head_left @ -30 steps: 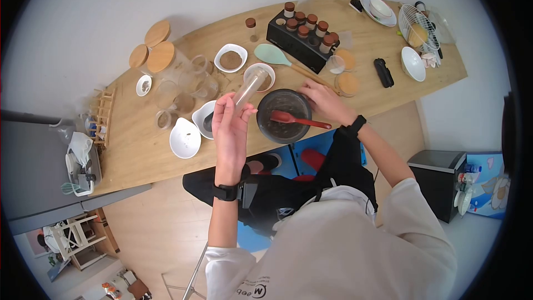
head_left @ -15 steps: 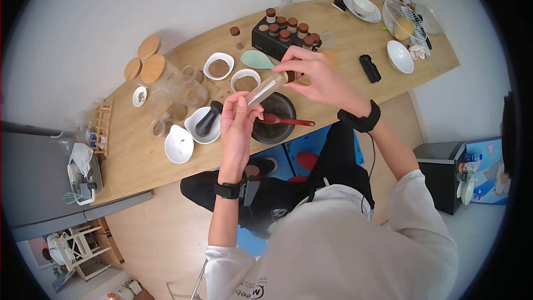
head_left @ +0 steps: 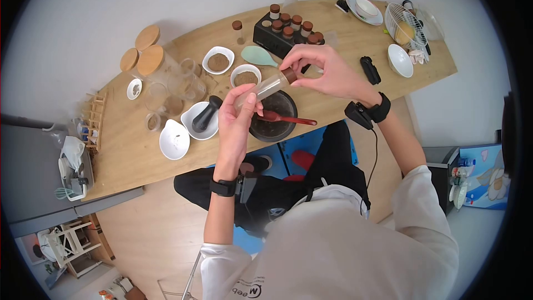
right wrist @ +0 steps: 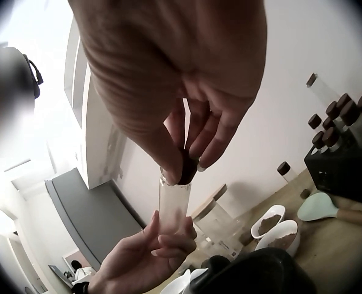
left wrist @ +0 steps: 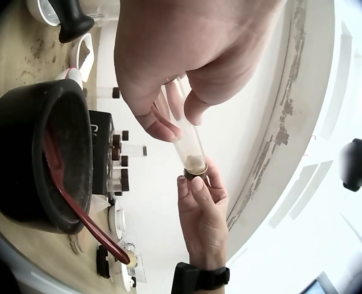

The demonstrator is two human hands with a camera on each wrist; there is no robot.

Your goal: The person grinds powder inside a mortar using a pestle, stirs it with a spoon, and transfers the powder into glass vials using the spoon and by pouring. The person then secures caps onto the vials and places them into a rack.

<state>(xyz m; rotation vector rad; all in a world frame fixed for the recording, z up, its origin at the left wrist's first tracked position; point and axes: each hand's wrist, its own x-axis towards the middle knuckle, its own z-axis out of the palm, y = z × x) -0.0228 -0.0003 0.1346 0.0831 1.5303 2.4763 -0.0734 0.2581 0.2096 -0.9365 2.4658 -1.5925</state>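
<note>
A clear glass tube (head_left: 267, 90) is held tilted above the dark mortar (head_left: 272, 131). My left hand (head_left: 236, 119) grips its lower end between thumb and fingers. At the upper end, my right hand (head_left: 330, 75) pinches a dark brown cap (head_left: 289, 74); in the right wrist view the cap (right wrist: 186, 168) sits at the tube's mouth, and whether it is fully seated I cannot tell. A little pale material shows inside the tube near the cap in the left wrist view. A red spatula (head_left: 288, 118) lies in the mortar, its handle over the rim.
Behind the mortar are a bowl of brown powder (head_left: 245, 74), a mint spatula (head_left: 258, 55) and a black rack (head_left: 266, 39) of capped tubes. On the left stand white bowls, one with a black pestle (head_left: 206, 113), and glass jars with wooden lids (head_left: 150, 60). A wire basket (head_left: 404, 25) is far right.
My right hand has come up from the table beside the mortar with the brown cap and brought it to the tube's mouth. The tube has tilted further over.
</note>
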